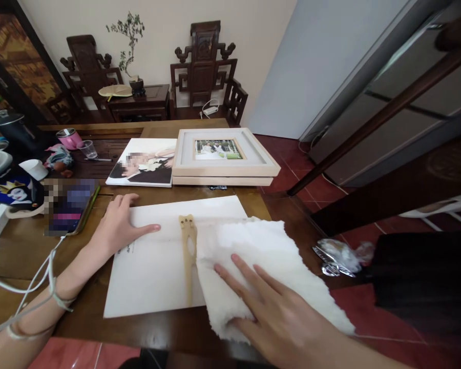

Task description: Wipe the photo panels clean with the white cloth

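Observation:
A white rectangular board point(153, 277) with a little dark print at its left side lies on the wooden table. My left hand point(119, 223) rests at the board's upper left corner, fingers apart and thumb stretched over its surface. Under my right hand point(269, 302) is a fluffy white cloth point(253, 238); the fingers spread over it and the thumb is at its folded near edge. The cloth covers the board's right part and hangs past the table edge. Beside it, a long, flat, tan cat-shaped piece point(188, 256) lies on the board, partly covered by the cloth.
Two stacked pale wooden frames point(223, 177) and a photo panel point(146, 177) stand at the back. On the left are a phone point(71, 205), a white cable point(34, 282), a pink mug point(69, 138) and a clear cup point(88, 149). A plastic-wrapped bundle point(338, 256) lies right.

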`<action>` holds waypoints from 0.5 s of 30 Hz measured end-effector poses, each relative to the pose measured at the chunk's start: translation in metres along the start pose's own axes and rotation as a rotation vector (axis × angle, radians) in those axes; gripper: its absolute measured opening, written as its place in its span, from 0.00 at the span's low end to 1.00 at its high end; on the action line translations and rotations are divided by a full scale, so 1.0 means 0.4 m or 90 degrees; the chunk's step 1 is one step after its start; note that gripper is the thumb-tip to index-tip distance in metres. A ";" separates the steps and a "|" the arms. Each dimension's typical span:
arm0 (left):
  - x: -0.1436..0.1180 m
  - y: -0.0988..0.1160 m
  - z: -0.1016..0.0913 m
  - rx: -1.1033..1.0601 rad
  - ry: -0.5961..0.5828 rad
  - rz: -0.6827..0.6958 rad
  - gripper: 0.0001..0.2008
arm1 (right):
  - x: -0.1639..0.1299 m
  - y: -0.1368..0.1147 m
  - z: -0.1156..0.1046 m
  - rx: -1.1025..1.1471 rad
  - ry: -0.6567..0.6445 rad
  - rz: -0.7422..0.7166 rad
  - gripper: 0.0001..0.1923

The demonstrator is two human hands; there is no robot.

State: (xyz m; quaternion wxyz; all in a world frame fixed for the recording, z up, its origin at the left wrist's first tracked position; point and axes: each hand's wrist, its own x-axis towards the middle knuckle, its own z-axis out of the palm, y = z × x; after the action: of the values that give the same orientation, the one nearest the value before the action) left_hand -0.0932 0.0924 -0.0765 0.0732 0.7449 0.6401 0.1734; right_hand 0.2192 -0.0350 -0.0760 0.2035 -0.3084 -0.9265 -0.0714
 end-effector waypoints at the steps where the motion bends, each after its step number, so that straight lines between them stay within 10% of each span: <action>1: -0.002 0.004 0.001 -0.002 0.023 0.015 0.42 | 0.006 0.000 -0.002 -0.007 0.003 0.000 0.08; 5: -0.008 0.006 0.000 -0.003 0.016 0.072 0.34 | 0.020 0.019 -0.003 -0.016 -0.034 0.004 0.05; 10: -0.005 -0.019 -0.003 -0.029 -0.207 0.117 0.50 | 0.027 0.033 -0.002 0.017 -0.084 0.018 0.12; 15: 0.017 -0.044 -0.001 -0.028 -0.223 0.130 0.52 | 0.041 0.006 -0.030 0.056 -0.133 -0.006 0.10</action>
State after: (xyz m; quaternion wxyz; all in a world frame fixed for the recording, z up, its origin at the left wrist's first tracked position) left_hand -0.1089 0.1019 -0.0808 0.1815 0.8231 0.5347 0.0614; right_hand 0.2129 -0.0273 -0.0581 0.1185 -0.3005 -0.9464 0.0007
